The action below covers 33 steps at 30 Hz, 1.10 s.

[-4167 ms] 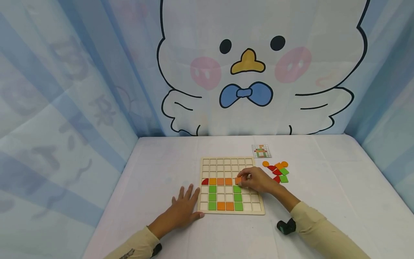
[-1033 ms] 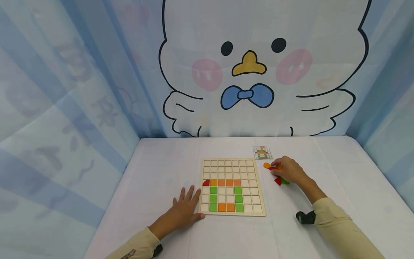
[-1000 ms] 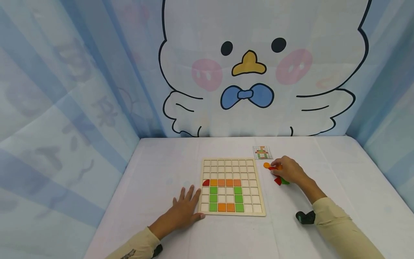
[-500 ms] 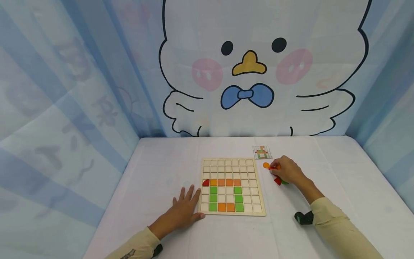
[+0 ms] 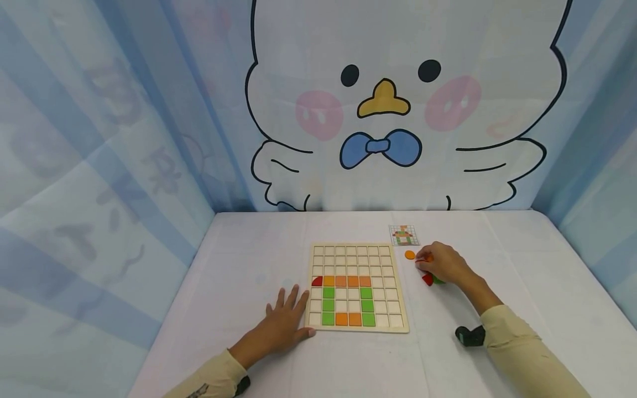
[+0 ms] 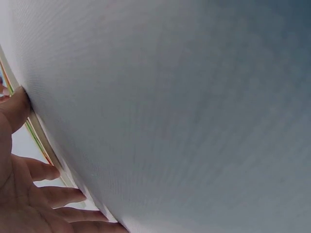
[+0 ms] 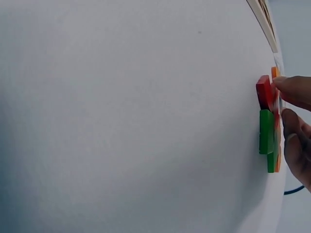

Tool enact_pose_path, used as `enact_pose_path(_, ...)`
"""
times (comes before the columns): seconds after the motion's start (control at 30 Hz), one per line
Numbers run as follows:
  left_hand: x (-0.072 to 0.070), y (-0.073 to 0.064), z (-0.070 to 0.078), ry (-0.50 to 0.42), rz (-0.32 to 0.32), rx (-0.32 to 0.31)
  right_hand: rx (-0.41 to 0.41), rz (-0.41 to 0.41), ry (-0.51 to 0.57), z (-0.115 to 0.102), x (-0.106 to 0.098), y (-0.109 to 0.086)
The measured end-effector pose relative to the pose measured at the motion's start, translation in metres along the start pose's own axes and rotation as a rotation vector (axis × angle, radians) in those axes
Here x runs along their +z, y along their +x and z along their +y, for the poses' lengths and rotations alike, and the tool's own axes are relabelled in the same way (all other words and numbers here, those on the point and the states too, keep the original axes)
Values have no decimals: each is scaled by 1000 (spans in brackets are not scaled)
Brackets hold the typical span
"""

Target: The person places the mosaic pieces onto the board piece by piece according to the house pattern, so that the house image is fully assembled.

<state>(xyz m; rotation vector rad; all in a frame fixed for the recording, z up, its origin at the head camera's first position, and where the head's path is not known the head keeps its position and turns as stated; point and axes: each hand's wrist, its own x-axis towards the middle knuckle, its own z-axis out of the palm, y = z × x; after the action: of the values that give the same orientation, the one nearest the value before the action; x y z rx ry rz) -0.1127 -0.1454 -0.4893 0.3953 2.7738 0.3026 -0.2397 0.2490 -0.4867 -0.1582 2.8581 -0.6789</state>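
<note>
right hand (image 5: 443,262) at the pieces (image 7: 266,132), left hand (image 5: 282,326) at the board (image 5: 359,257)
right grip pinches a red piece (image 7: 275,101), finger and thumb nearly together, among others right of the board; left grip, spread and holding nothing, touches the board's left edge.

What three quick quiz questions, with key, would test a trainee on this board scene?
1. How many green squares sit in the board?
2. True or false: the left hand is clenched into a fist.
3. Where is the right hand?
A) over the picture card
B) at the loose pieces
C) on the board's grid

Key: 1: six. 2: false, its fingers are spread. 3: B.
</note>
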Motion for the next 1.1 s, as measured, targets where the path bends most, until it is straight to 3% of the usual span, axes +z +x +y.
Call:
enact_pose_path(0.37, 1, 1, -1, 6, -7, -1, 36, -43, 15, 6, -3, -3)
enact_pose_path(0.73, 1, 1, -1, 4, -2, 1, -43, -14, -4, 6, 1, -7)
enact_pose_path(1.1, 2, 0, 0, -4, 2, 4, -44, -26, 9, 9, 3, -9)
